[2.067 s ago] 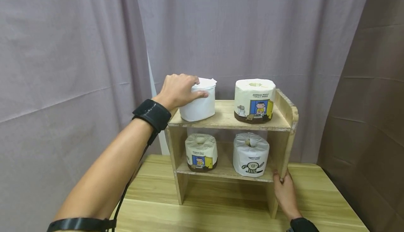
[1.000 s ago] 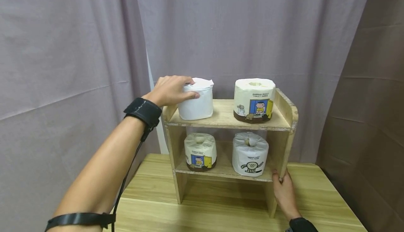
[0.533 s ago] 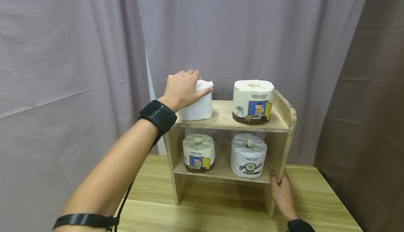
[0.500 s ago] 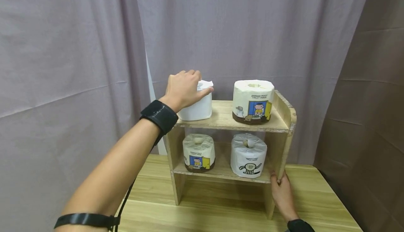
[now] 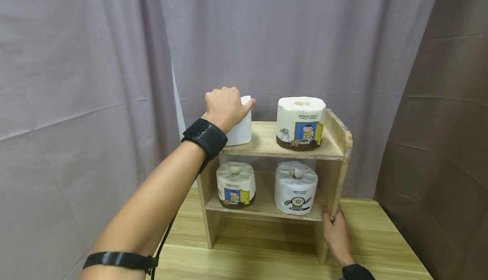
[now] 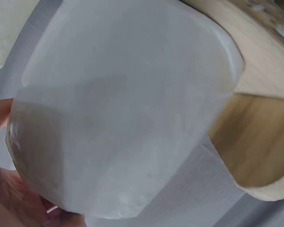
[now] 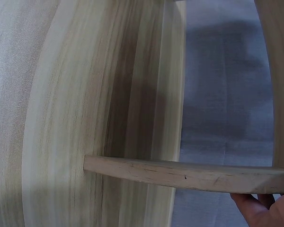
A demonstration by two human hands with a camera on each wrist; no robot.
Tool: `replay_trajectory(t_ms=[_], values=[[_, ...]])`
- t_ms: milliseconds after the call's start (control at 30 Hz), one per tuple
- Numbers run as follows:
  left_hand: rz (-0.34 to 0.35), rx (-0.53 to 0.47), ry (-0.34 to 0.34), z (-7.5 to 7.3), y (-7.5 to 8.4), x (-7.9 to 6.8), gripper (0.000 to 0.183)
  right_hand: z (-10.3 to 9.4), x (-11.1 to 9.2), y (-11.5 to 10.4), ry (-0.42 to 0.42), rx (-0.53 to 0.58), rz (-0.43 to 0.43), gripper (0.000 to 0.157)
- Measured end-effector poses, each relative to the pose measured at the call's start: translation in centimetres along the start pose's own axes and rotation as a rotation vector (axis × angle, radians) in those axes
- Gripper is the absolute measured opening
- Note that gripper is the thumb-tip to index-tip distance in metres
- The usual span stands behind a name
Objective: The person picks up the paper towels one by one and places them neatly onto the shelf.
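In the head view my left hand (image 5: 225, 109) is on a plain white toilet roll (image 5: 241, 132) at the left of the shelf's top board, covering much of it. The left wrist view shows the fingers and thumb (image 6: 19, 198) curled against one side of that roll. The small wooden shelf (image 5: 263, 138) stands upright on the table. Low down, my right hand (image 5: 337, 234) grips its right side panel, thumb in front. Only fingers of that hand (image 7: 262, 208) show under the panel (image 7: 180, 176) in the right wrist view.
A printed toilet roll (image 5: 301, 123) stands at the right of the top board. The lower board bears another printed roll (image 5: 235, 187) and a white one with a striped figure (image 5: 296, 189). Grey curtains (image 5: 305, 38) hang behind the wooden table (image 5: 373, 237).
My left hand and forearm have shifted right, with the hand further over the plain roll. The head view has swung slightly. My right hand keeps its grip on the shelf's side.
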State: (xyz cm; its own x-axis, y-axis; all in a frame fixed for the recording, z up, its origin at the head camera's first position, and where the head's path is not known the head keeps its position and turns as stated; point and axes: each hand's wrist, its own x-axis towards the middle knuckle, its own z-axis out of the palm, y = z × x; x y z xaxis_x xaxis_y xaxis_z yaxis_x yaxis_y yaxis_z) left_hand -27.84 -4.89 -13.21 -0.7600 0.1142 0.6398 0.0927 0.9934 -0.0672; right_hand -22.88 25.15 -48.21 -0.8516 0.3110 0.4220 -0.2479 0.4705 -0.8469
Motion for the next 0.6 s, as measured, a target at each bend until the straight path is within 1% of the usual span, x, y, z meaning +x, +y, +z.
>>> replay_trajectory(t_ms=[167,300,467,600], values=[[-0.046,0.026,-0.018,0.1,0.3,0.1,0.060,0.4,0.0,-0.2,0.003,-0.004,-0.003,0.040],[-0.072,0.067,-0.044,0.2,0.7,0.2,0.063,0.6,0.0,-0.2,-0.011,0.008,-0.007,0.041],[-0.062,0.128,-0.078,0.5,1.5,0.2,0.064,0.7,-0.2,0.0,-0.005,0.034,-0.003,0.040],[-0.063,0.146,-0.066,0.6,1.9,0.3,0.059,0.3,-0.2,-0.1,0.002,0.050,-0.006,0.040]])
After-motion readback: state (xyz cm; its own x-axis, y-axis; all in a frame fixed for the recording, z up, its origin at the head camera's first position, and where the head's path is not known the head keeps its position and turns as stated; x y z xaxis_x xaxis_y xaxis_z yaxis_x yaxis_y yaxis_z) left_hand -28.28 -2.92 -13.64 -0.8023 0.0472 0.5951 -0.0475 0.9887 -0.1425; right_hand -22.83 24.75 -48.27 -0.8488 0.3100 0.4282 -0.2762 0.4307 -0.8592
